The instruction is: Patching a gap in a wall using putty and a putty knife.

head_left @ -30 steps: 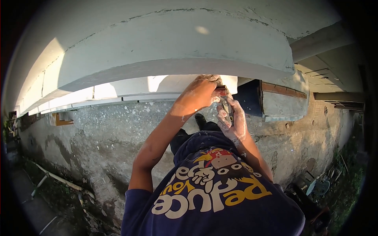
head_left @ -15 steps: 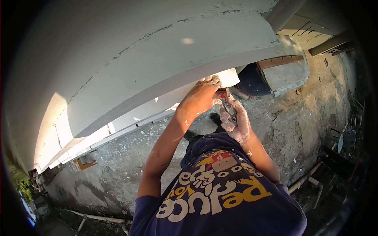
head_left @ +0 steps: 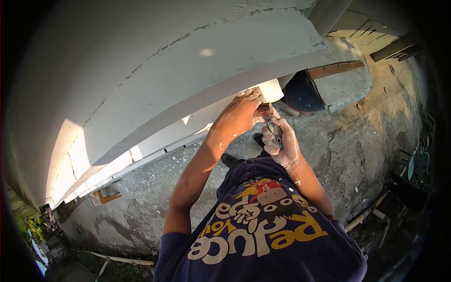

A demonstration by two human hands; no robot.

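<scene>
My left hand (head_left: 238,114), dusted with white powder, reaches up against the white ledge's edge (head_left: 271,90). Its fingers are bent around a small reddish-brown piece (head_left: 264,112), whose kind I cannot make out. Just right of it and lower, my right hand (head_left: 287,146) is curled, whitened by the same powder. In its grip is a small grey metal tool (head_left: 272,128) with a round ringed hole near its lower end. The tool's upper end comes close to the reddish-brown piece; whether they touch is hidden by my fingers.
A pale wall (head_left: 197,66) with a cracked seam overhangs on the left and above. Beyond my hands stands a dark rounded basin (head_left: 303,94) beside a concrete slab (head_left: 345,84). Rough concrete ground (head_left: 329,145) lies below, with pipes (head_left: 369,211) along its right edge.
The view has shifted slightly, so the wall and slab sit a little differently. Both hands keep nearly the same place and grip, with small finger movements in the right.
</scene>
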